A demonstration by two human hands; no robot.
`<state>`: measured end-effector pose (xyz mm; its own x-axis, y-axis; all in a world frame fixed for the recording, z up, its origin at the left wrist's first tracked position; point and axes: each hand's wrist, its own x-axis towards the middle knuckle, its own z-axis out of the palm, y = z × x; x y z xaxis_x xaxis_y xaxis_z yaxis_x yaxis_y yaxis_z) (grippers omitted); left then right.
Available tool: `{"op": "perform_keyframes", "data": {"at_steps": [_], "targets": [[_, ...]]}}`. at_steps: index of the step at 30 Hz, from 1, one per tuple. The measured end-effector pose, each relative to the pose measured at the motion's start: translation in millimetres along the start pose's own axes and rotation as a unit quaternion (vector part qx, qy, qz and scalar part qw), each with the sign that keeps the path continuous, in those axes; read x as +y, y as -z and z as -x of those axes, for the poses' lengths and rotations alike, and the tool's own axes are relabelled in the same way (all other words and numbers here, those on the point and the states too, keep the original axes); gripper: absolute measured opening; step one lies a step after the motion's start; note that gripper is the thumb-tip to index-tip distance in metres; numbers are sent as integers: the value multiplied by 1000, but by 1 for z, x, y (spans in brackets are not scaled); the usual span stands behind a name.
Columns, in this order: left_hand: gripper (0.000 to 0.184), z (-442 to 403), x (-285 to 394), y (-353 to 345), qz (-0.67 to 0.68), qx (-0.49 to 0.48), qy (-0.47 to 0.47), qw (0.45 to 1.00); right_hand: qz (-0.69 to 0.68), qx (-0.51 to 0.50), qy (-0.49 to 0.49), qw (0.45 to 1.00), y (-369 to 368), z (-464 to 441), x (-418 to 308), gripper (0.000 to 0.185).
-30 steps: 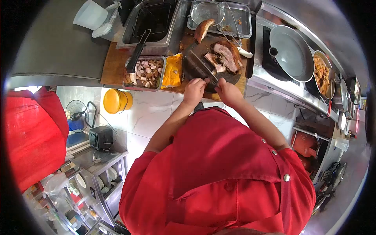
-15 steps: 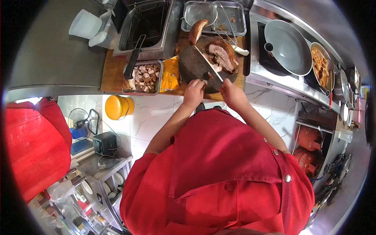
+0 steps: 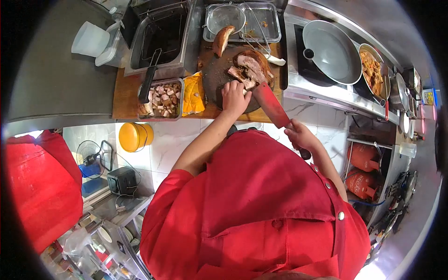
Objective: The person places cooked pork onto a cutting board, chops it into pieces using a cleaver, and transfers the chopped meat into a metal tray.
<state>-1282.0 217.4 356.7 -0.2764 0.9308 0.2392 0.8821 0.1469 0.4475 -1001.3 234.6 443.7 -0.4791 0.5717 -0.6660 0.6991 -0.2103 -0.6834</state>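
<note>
My right hand [image 3: 300, 134] grips the dark handle of a cleaver [image 3: 272, 105], whose broad blade looks red and points up-left, its tip by the roasted meat. At the front of the round dark cutting board [image 3: 215, 74], my left hand [image 3: 234, 97] is at the near edge of the meat, fingers curled; what lies under them is partly hidden. The large piece of roasted meat [image 3: 254, 66] rests on the board's right side, cut pieces beside it. Another browned piece [image 3: 223, 41] sits at the back of the board.
Diced meat fills a tray [image 3: 180, 103] at left, beside an orange packet [image 3: 193, 94]. A fryer [image 3: 161, 67] stands behind. Metal trays [image 3: 276, 35], tongs and a strainer lie beyond the board. Pans [image 3: 332, 51] are on the right. A yellow bucket [image 3: 133, 136] stands below.
The cleaver has swung off the board toward the lower right with my right hand, showing its flat side. My left hand has moved up to the meat. The whole view has shifted slightly.
</note>
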Motion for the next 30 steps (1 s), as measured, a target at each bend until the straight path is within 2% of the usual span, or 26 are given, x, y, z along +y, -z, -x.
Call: {"op": "perform_keyframes", "data": {"at_steps": [1, 2, 3, 5, 6, 8, 10, 12, 14, 16, 17, 18, 19, 20, 22, 23, 25, 27, 30], "targets": [[20, -2, -3, -1, 14, 11, -23, 1000, -114, -35, -6, 993, -3, -5, 6, 21], [20, 0, -5, -4, 14, 12, -21, 1000, -225, -71, -10, 972, -6, -12, 11, 21], [17, 2, -9, -7, 24, 11, -41, 999, -258, -97, -11, 961, -9, -20, 16, 26], [10, 6, -13, -2, 37, 39, -74, 996, -270, -133, -7, 953, -19, -41, 31, 28], [10, 10, -14, 0, 44, 36, -63, 996, -286, -165, -6, 944, -25, -47, 30, 29], [10, 14, -17, 3, 82, 90, -56, 991, -247, -176, 12, 953, -36, -60, 27, 32], [11, 13, -29, 8, 95, 97, -43, 990, -275, -209, 15, 938, -40, -70, 21, 35], [11, 11, -40, 16, 111, 101, -34, 988, -244, -245, 26, 938, -35, -75, 9, 37], [13, 9, -61, 38, 130, 134, 35, 982, -202, -285, 23, 937, -30, -67, -19, 39], [16, 11, -100, 60, 67, 235, 130, 961, -190, -272, 32, 943, -28, -61, -40, 39], [20, 16, -140, 65, 77, 257, 210, 940, -183, -256, 35, 948, -28, -58, -43, 40], [29, 16, -148, 92, -49, 218, 276, 935, -186, -252, 36, 949, -26, -56, -41, 40], [36, 22, -170, 88, -119, 214, 337, 909, -185, -222, 45, 956, -23, -56, -37, 40], [43, 32, -191, 78, -221, 272, 295, 889, -184, -193, 53, 962, -20, -54, -34, 40], [37, 36, -187, 93, -246, 268, 206, 908, -207, -153, 53, 965, -14, -45, -28, 38], [37, 33, -179, 94, -245, 268, 199, 910, -228, -116, 49, 966, -12, -40, -25, 36], [34, 23, -148, 87, -51, 224, 119, 966, -233, -79, 68, 967, -7, -34, -22, 35], [33, -4, -89, 87, 19, 168, 22, 985, -251, -25, 91, 963, -6, -33, -18, 34], [41, -50, -57, 57, 64, 27, -150, 986, -272, 7, 103, 957, -4, -34, -21, 34]]}}
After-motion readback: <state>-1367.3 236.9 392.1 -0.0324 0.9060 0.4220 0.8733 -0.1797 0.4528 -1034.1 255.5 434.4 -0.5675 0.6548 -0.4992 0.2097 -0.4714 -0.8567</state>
